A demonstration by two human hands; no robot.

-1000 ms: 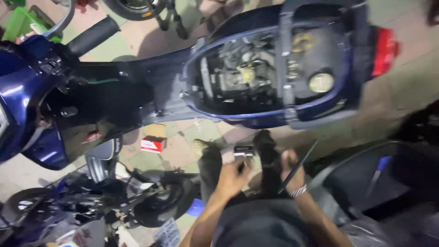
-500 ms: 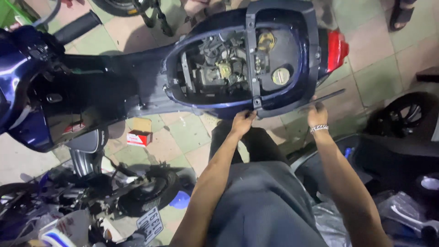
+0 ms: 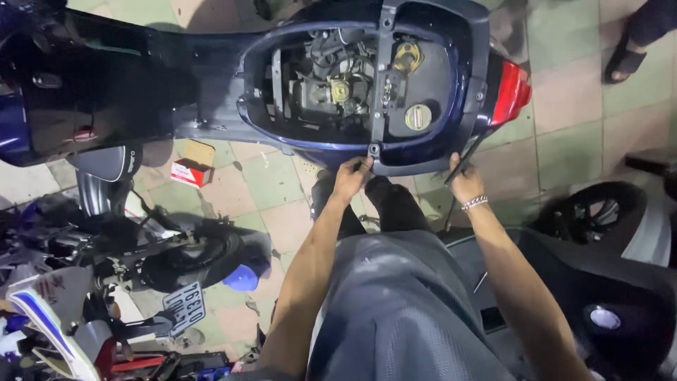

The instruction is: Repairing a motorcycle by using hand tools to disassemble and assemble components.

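Note:
A dark blue scooter (image 3: 451, 85) stands across the top of the view with its seat off, so the engine parts (image 3: 331, 88) and a round tank cap (image 3: 418, 117) show. My left hand (image 3: 350, 178) pinches at a bolt point (image 3: 373, 149) on the near rim of the open bay. My right hand (image 3: 465, 182) grips a long thin dark tool (image 3: 467, 152) that angles up toward the red tail light (image 3: 509, 92).
A second motorbike (image 3: 127, 254) lies at the lower left with a licence plate (image 3: 185, 307). A small red and white box (image 3: 187, 173) sits on the tiled floor. A black scooter (image 3: 606, 282) is at the right. Another person's sandalled foot (image 3: 624, 60) is at the upper right.
The view has moved in closer to the scooter. Both my hands rose from near my lap to the near rim of the open bay, the right one carrying the long tool.

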